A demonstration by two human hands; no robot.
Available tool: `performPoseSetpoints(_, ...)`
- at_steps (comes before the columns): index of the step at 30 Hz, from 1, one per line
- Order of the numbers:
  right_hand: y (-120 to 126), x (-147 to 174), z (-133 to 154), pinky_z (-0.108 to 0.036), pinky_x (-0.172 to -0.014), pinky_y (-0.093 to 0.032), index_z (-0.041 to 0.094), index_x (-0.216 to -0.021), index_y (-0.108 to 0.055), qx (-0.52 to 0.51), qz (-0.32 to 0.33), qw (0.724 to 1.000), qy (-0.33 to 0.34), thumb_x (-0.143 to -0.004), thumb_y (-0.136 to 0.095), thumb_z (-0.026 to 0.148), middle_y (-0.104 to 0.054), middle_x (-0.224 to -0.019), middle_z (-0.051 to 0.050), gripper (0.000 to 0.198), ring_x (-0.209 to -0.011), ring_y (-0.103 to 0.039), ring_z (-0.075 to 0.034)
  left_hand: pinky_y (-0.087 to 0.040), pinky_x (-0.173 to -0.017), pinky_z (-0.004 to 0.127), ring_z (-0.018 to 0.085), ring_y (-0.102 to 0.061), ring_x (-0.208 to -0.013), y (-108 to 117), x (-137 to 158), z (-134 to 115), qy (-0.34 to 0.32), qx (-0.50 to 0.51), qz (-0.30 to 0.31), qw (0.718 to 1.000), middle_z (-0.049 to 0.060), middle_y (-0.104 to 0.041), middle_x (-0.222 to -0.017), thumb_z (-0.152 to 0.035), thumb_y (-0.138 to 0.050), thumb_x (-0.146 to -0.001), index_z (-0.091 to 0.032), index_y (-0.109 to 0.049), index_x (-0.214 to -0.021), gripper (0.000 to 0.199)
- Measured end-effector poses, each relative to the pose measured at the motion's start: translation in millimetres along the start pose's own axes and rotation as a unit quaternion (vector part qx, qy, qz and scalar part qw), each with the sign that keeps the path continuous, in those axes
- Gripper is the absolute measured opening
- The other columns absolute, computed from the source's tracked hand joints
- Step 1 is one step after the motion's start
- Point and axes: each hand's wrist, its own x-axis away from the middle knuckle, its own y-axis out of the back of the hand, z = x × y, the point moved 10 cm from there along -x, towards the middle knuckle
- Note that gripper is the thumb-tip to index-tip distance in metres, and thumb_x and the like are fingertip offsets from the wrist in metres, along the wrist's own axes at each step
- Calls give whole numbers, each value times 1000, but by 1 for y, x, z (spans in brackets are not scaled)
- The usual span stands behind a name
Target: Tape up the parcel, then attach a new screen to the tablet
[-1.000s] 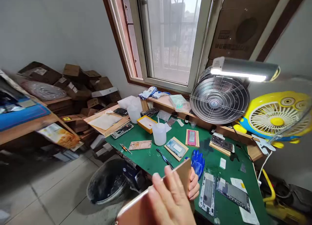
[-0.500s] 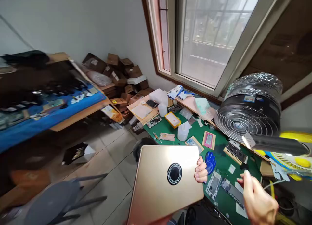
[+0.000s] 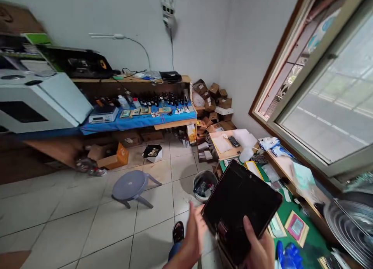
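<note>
A tablet [image 3: 243,201], its dark glossy face toward me, is held tilted in front of my body. My right hand [image 3: 259,247] grips its lower right part, the thumb pressed on the dark face and the other fingers hidden underneath. Beside the tablet's lower left edge, my left hand [image 3: 194,232] is open, fingers stretched and palm turned toward the tablet. Whether it touches the edge, I cannot tell. A blue glove [image 3: 289,256] lies on the green mat right of my right hand.
A green-topped bench [image 3: 316,242] with phone parts runs along the window at right, near a fan [image 3: 354,222]. A bin [image 3: 204,185] and a grey stool [image 3: 131,184] stand on the tiled floor. Behind them is a blue-covered table [image 3: 136,123]; cardboard boxes [image 3: 214,102] fill the corner.
My view has swung left. The tablet has turned from its gold back to its dark face. My right hand, apart from it before, now grips it; my left hand has let go.
</note>
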Motion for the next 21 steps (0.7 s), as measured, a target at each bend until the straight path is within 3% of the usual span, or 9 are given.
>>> performPoseSetpoints(2,-77,-6,7,-59,-93,-65,15,-132,-73,-115,73,982,-129,-83,-85,58,-81,-119,-19,66,-109,-78,-45,-48,-115,37,25,-71,-122,37,-1,-95,-47,-4,-12,999,18,-78,-122,-60,-32,-111,-13,-76,-108,63)
performPoseSetpoints(4,-163,1,21,-62,-95,-63,16,-130,-73,-193,136,949,-206,-75,-95,49,-80,-121,-19,69,-107,-78,-45,-54,-108,42,31,-75,-114,60,12,-185,-60,-16,32,998,23,-80,-115,-60,-43,-108,-8,-77,-113,63)
performPoseSetpoints(7,-278,20,43,-57,-94,-64,15,-121,-79,-199,208,928,-236,-74,-96,40,-81,-117,-20,56,-104,-79,-42,-61,-94,45,38,-75,-116,52,62,-286,-53,-78,213,972,23,-78,-128,-70,-66,-93,-11,-74,-132,71)
performPoseSetpoints(9,-349,38,50,-53,-91,-65,14,-117,-81,-164,277,915,-243,-75,-95,40,-81,-114,-20,51,-100,-80,-40,-60,-98,41,34,-76,-117,56,95,-340,-89,-116,237,960,17,-77,-135,-53,-79,-91,-19,-71,-140,60)
performPoseSetpoints(11,-410,56,53,-51,-88,-65,14,-114,-82,-128,337,897,-257,-74,-96,41,-82,-110,-19,50,-95,-80,-38,-58,-104,41,31,-75,-119,74,117,-385,-137,-124,195,963,13,-77,-135,-39,-84,-91,-22,-72,-139,52)
performPoseSetpoints(14,-490,77,54,-45,-82,-65,14,-109,-83,-84,389,877,-269,-74,-96,42,-83,-103,-17,47,-87,-81,-34,-57,-108,46,32,-75,-120,123,139,-436,-192,-96,114,970,14,-79,-131,-34,-83,-92,-20,-75,-134,45)
performPoseSetpoints(18,-592,116,48,-42,-81,-64,15,-108,-83,-21,485,829,-277,-74,-96,42,-83,-101,-16,45,-84,-80,-32,-59,-103,45,32,-77,-115,206,170,-485,-254,-29,35,966,15,-81,-126,-34,-84,-91,-19,-77,-131,43)
performPoseSetpoints(21,-654,145,29,-45,-84,-63,20,-109,-84,-4,522,797,-304,-73,-95,47,-83,-99,-13,46,-88,-80,-33,-61,-92,42,32,-80,-103,276,202,-511,-295,20,-40,955,15,-84,-116,-35,-86,-87,-16,-78,-126,44)
